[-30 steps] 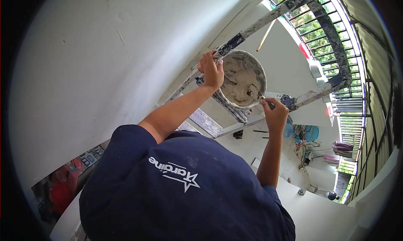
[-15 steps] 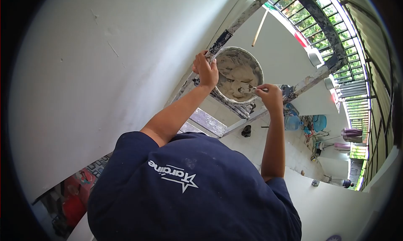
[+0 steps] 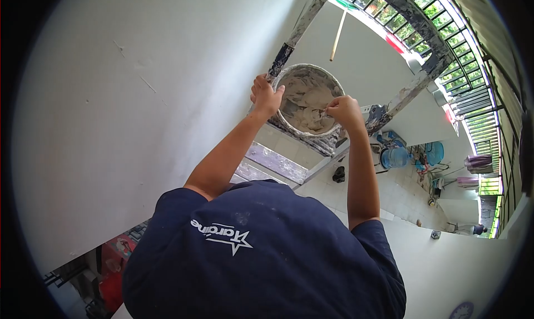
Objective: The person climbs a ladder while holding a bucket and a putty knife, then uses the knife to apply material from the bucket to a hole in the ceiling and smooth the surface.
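A bucket (image 3: 305, 132) of pale, thick putty (image 3: 312, 96) stands on the top of a paint-smeared ladder (image 3: 303, 30). At the bucket's left edge, my left hand (image 3: 267, 98) is closed around the ladder's rail, its thumb beside the bucket rim. My right hand (image 3: 346, 112) reaches over the right rim and grips a putty knife (image 3: 325, 114). The knife's blade is down in the putty and mostly hidden by putty and fingers.
A white wall (image 3: 128, 124) runs along the left. Lower ladder steps (image 3: 278, 160) show beneath the bucket. Blue water bottles (image 3: 395, 157) stand on the floor far below to the right. Black railings (image 3: 473, 96) line the right side; a wooden stick (image 3: 337, 41) leans beyond the bucket.
My right hand has moved left over the bucket, bringing the putty knife further into the putty. My left hand stays on the rail. The whole view has shifted slightly.
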Tool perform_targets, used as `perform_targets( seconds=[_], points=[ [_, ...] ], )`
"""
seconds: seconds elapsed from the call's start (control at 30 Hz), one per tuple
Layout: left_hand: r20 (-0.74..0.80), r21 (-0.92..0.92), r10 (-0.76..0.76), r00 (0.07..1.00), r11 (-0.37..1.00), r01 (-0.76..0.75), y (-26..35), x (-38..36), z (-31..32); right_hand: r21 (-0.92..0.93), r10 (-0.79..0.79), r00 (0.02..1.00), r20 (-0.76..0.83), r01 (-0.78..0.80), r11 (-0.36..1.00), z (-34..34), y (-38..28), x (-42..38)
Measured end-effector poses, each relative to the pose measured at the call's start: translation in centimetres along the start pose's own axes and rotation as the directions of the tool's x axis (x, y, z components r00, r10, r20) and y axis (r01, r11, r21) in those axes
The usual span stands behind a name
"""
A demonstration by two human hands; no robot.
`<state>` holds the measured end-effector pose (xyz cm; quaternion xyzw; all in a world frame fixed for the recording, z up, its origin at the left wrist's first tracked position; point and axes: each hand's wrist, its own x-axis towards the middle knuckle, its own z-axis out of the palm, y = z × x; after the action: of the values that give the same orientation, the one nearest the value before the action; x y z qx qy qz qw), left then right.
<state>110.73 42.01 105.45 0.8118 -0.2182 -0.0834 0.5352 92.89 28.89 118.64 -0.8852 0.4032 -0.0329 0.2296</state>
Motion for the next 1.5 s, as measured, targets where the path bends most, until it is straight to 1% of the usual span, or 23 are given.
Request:
perform_targets(
  seconds=[0.07,0.1,0.13,0.2,0.23,0.3,0.4,0.5,0.57,0.67,0.7,0.73,0.8,0.83,0.87,0.9,0.93,1.07,1.13,1.17,1.27,1.37,1.5],
  points=[
    [0.214,-0.107,-0.039,0.976,0.992,0.063,0.8,1.8,-3.0,0.054,0.007,0.999,0.042,-0.01,0.998,-1.8,0.0,-1.4],
    [0.305,-0.195,-0.042,0.951,0.975,0.105,-0.4,4.6,-2.7,0.069,-0.023,1.0,-0.01,0.024,0.997,-2.1,1.0,-1.9],
    [0.254,-0.219,0.088,0.963,0.975,-0.032,1.3,6.0,-3.2,0.081,-0.053,0.997,-0.062,0.058,0.995,-2.3,2.2,-2.6],
    [0.164,-0.234,0.329,0.93,0.929,-0.287,5.3,7.4,-4.6,0.259,0.024,0.996,-0.091,0.0,0.966,-4.2,2.2,-4.8],
    [0.118,-0.218,0.429,0.895,0.891,-0.398,7.1,7.9,-4.7,0.429,0.07,0.994,-0.088,-0.025,0.903,-4.8,2.5,-5.7],
    [0.122,-0.181,0.423,0.898,0.899,-0.399,8.5,8.4,-4.8,0.723,0.171,0.984,-0.043,-0.087,0.686,-5.5,3.4,-7.5],
    [0.052,-0.159,0.482,0.875,0.869,-0.469,8.3,8.2,-4.1,0.888,0.218,0.972,-0.083,-0.027,0.459,-4.9,5.0,-9.5],
    [0.049,-0.185,0.482,0.875,0.865,-0.466,7.3,8.6,-3.5,0.951,0.238,0.967,-0.093,0.016,0.31,-2.4,6.7,-11.0],
    [0.122,-0.291,0.445,0.887,0.871,-0.397,6.7,9.1,-3.2,0.983,0.218,0.973,-0.071,0.032,0.18,-0.8,7.6,-12.0],
    [0.132,-0.332,0.432,0.892,0.867,-0.371,5.9,9.0,-2.7,0.992,0.3,0.953,-0.038,-0.001,0.129,1.4,7.7,-13.7],
    [0.124,-0.33,0.43,0.894,0.868,-0.372,6.2,8.7,-2.8,0.975,0.306,0.95,-0.069,-0.001,0.223,1.4,7.7,-14.0],
    [0.111,-0.326,0.435,0.894,0.865,-0.381,6.6,8.8,-3.1,0.92,0.267,0.957,-0.115,0.001,0.393,1.0,7.5,-13.7],
    [0.103,-0.317,0.419,0.902,0.873,-0.37,8.3,7.8,-4.5,0.728,0.167,0.968,-0.189,0.024,0.685,-1.0,5.9,-12.8],
    [0.081,-0.332,0.429,0.9,0.862,-0.382,8.2,7.8,-4.3,0.576,0.181,0.968,-0.173,-0.049,0.816,-2.3,4.3,-11.9],
    [0.061,-0.347,0.438,0.897,0.852,-0.393,8.0,7.7,-4.1,0.38,0.018,0.964,-0.265,0.087,0.921,-2.5,3.7,-10.5],
    [0.073,-0.333,0.432,0.899,0.86,-0.386,8.0,7.7,-4.2,0.162,-0.158,0.935,-0.318,0.217,0.963,-2.5,3.3,-8.9],
    [0.086,-0.318,0.429,0.899,0.867,-0.383,8.1,7.9,-4.3,-0.064,-0.337,0.881,-0.331,0.335,0.94,-2.2,3.0,-7.4],
    [0.112,-0.328,0.413,0.904,0.874,-0.359,8.3,8.1,-4.3,-0.155,-0.468,0.874,-0.132,0.449,0.88,-0.5,2.7,-2.7],
    [0.062,-0.33,0.424,0.903,0.863,-0.383,8.4,7.9,-4.3,-0.174,-0.535,0.845,-0.021,0.524,0.834,0.4,2.7,-1.4],
    [0.038,-0.328,0.425,0.904,0.86,-0.391,8.4,7.7,-4.3,-0.196,-0.535,0.845,0.01,0.526,0.828,0.5,2.3,-1.6],
    [0.135,-0.297,0.358,0.924,0.904,-0.307,8.6,7.8,-4.7,-0.05,-0.499,0.866,-0.013,0.498,0.866,0.6,0.5,-2.4],
    [0.099,-0.282,0.396,0.913,0.891,-0.356,8.3,7.9,-4.4,-0.024,-0.239,0.964,0.12,0.244,0.97,1.9,-0.8,-4.4],
    [0.094,-0.294,0.417,0.904,0.879,-0.375,8.2,8.1,-4.4,-0.03,-0.307,0.95,0.052,0.309,0.951,0.0,-1.3,-5.0]
  ],
)
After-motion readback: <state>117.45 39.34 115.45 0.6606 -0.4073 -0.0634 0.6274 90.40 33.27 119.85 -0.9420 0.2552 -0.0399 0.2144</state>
